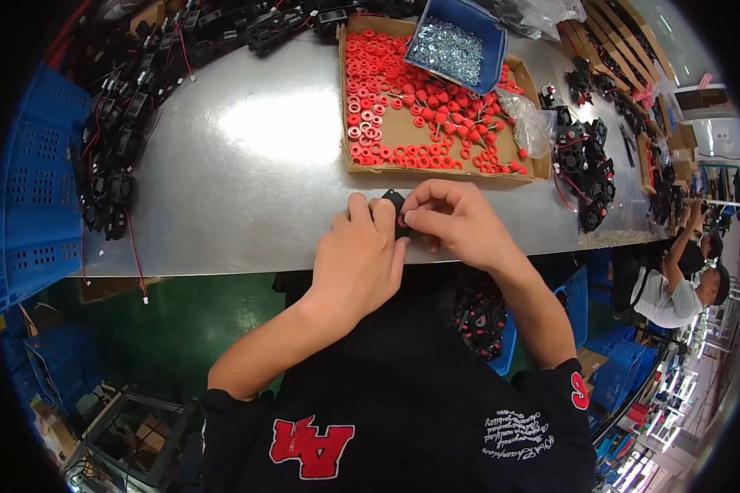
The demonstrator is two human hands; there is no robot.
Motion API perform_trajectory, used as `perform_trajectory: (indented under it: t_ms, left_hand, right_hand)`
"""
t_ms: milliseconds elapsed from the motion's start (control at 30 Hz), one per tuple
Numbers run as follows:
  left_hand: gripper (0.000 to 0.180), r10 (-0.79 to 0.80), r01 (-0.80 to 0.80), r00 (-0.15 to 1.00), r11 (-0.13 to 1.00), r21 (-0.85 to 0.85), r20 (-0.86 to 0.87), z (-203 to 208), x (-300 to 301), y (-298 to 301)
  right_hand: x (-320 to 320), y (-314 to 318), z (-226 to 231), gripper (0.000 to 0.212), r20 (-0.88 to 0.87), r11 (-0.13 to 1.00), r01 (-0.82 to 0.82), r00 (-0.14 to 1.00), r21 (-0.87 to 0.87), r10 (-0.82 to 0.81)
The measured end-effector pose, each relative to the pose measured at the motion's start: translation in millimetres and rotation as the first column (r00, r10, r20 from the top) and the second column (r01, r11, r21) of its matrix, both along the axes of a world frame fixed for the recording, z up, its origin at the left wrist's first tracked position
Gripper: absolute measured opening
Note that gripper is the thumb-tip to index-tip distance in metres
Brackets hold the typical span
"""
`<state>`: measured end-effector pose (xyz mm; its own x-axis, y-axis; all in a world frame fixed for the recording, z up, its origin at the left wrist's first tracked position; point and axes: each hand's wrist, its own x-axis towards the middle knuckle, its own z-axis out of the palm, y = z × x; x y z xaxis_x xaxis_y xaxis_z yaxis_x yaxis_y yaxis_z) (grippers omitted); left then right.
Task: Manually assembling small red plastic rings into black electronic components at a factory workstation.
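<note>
Near the front edge of the metal table, my left hand point(349, 259) holds a small black part point(393, 198), its fingers closed along the part's left side. From the other side, my right hand point(464, 226) pinches at the same part with thumb and forefinger. A bit of red point(401, 220) shows on the part by those fingertips; its exact shape is mostly hidden. Just beyond my hands lies a shallow cardboard tray point(436, 173) with many red rings point(368, 62) and red cone-shaped pieces with thin stems point(460, 119).
A blue bin point(496, 53) of small metal hardware rests on the tray's far part, near a clear plastic bag point(534, 127). Black fans with wires point(111, 189) line the table's left; more fans point(584, 168) lie right. A blue crate point(41, 185) stands left. Another person point(670, 296) works far right.
</note>
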<state>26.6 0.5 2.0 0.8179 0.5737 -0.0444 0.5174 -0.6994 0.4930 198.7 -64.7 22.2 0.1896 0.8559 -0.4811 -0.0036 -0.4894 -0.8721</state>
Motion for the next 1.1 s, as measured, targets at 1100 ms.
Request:
perform_trajectory:
  t_ms: [1100]
  left_hand:
    - [0.035, 0.019, -0.018, 1.000, 1.000, -0.020, 0.022, 0.4, 1.6, 1.1]
  right_hand:
    - [-2.9, -21.6, -13.0, 0.031, 0.929, 0.584, -0.730, 0.347, 0.354, -0.129]
